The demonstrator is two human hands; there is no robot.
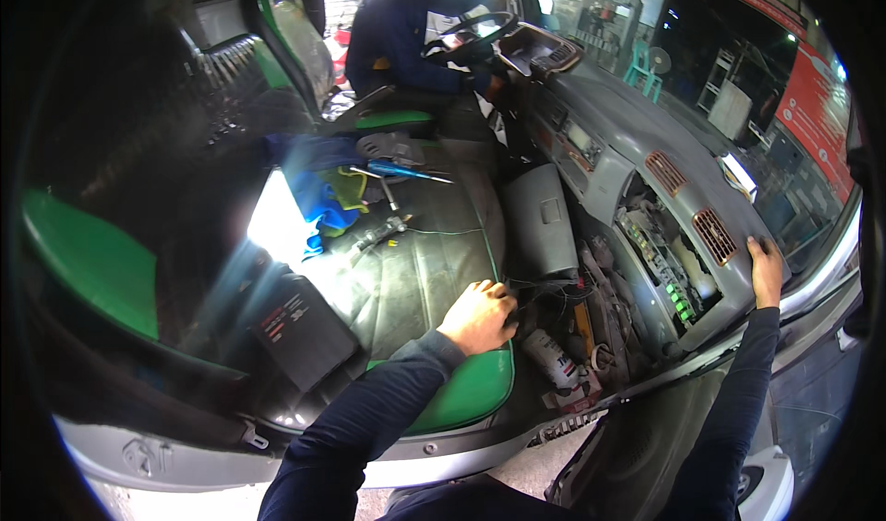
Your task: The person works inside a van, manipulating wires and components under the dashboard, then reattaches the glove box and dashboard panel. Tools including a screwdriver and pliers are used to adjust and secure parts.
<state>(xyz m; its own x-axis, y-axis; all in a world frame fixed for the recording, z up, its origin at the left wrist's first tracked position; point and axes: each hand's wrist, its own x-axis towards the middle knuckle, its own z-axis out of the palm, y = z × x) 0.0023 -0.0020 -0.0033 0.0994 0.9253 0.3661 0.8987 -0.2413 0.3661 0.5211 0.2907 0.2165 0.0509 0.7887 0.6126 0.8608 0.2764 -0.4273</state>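
Note:
My left hand (480, 318) rests on the front edge of the black and green seat (466, 396), its fingers curled over that edge. At the right end of the grey dashboard (628, 119), my right hand (764, 270) lies with its fingers stretched along the corner and holds no loose thing. Beside it is an opening in the dashboard with a fuse panel (678, 299) inside. A grey glove box lid (543, 226) hangs down near the middle. On the seat lie a blue screwdriver (397, 168), a T-handle tool (389, 193) and a blue cloth (323, 203).
A bright work light (279, 216) glares beside a black case (303, 330). A white canister (551, 359) and loose wires crowd the footwell. Another person (397, 41) sits by the steering wheel (480, 36). The open door (637, 438) stands close by me.

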